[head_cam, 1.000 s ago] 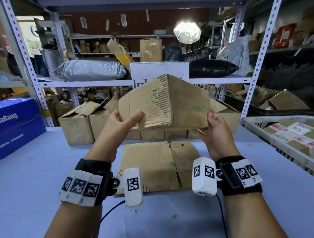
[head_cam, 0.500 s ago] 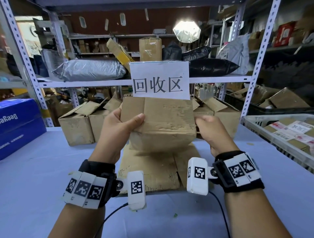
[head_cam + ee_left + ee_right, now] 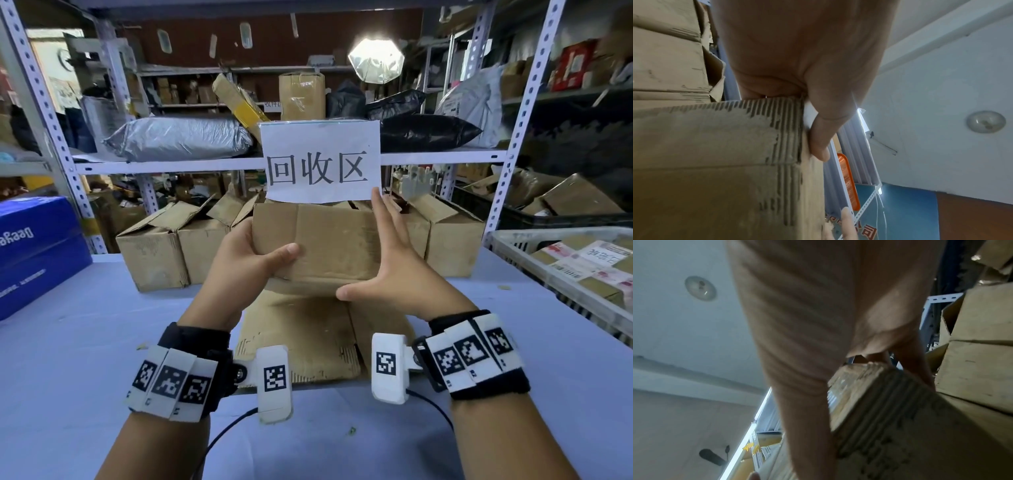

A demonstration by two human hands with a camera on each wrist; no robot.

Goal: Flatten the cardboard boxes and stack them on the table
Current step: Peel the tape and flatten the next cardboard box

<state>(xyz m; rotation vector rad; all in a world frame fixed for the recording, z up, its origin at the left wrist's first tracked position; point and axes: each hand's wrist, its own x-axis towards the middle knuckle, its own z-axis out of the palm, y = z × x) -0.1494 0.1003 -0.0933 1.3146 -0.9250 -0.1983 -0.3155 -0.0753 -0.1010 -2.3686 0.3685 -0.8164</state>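
A worn brown cardboard box (image 3: 329,243) is held in the air above a flattened cardboard sheet (image 3: 308,335) that lies on the blue table (image 3: 85,308). My left hand (image 3: 250,260) grips the box's left end, thumb across its front face. My right hand (image 3: 394,267) lies flat against the box's right end, fingers straight and pointing up, thumb spread below the bottom edge. In the left wrist view the thumb (image 3: 822,138) curls round the box's ribbed corner (image 3: 715,162). The right wrist view shows straight fingers (image 3: 916,360) along the box (image 3: 910,426).
Several upright open cardboard boxes (image 3: 154,250) stand in a row at the table's back, under a shelf with a paper sign (image 3: 322,161). A blue carton (image 3: 34,246) sits at the left. A white crate (image 3: 565,260) of parcels stands at the right.
The box has come down from a raised, tilted position and turned its broad face toward me. My right hand has let go of its grip and now lies flat against the right end.
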